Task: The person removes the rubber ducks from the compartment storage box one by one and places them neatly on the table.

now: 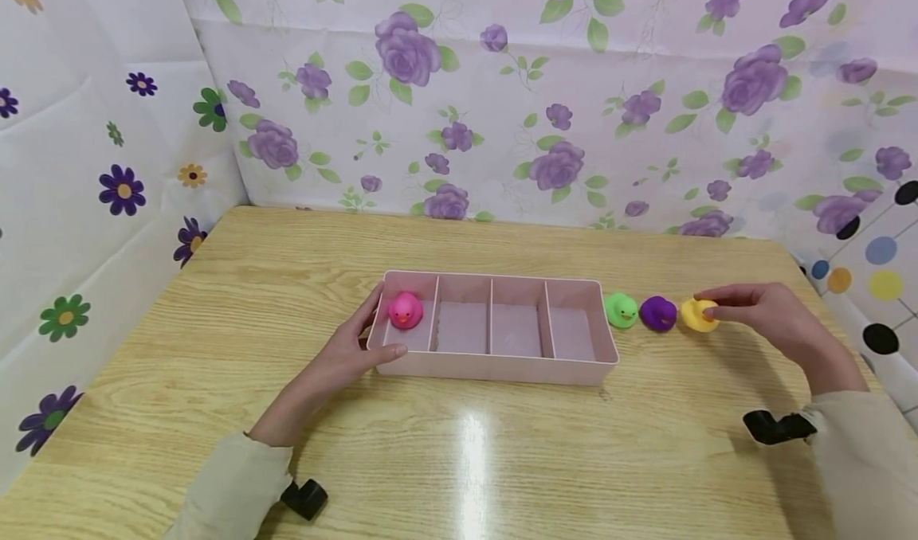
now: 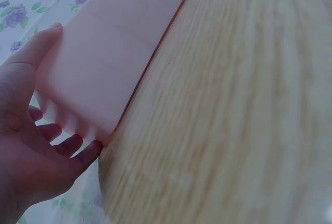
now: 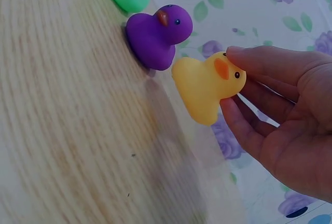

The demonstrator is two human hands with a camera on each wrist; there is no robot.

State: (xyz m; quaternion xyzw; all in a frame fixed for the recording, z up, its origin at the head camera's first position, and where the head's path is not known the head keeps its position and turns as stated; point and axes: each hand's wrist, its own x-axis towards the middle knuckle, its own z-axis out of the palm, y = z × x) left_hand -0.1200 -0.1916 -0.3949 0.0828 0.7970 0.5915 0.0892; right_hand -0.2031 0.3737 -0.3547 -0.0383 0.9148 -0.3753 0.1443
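**While a pink four-compartment box (image 1: 488, 369) lies lengthwise from left to right, the right hand (image 1: 778, 317) pinches a yellow toy duck (image 1: 697, 315) beyond its right end**

On a wood-grain table (image 1: 610, 452), the box's long axis points roughly at the yellow duck. The left hand (image 1: 351, 357) grips the box's left end, thumb at the near corner and fingers around the outside. The right hand is the nearer one to the yellow duck, holding it between thumb and fingers; the left is well apart from it.

Between box and yellow duck, a purple toy duck (image 1: 657, 314) and a green toy duck (image 1: 621, 311) continue the line, the green one just beside the box's right end. A pink toy duck (image 1: 405, 311) sits in the leftmost compartment (image 1: 412, 338), farthest from the yellow one. Whether the yellow duck's base touches the table, I cannot tell.
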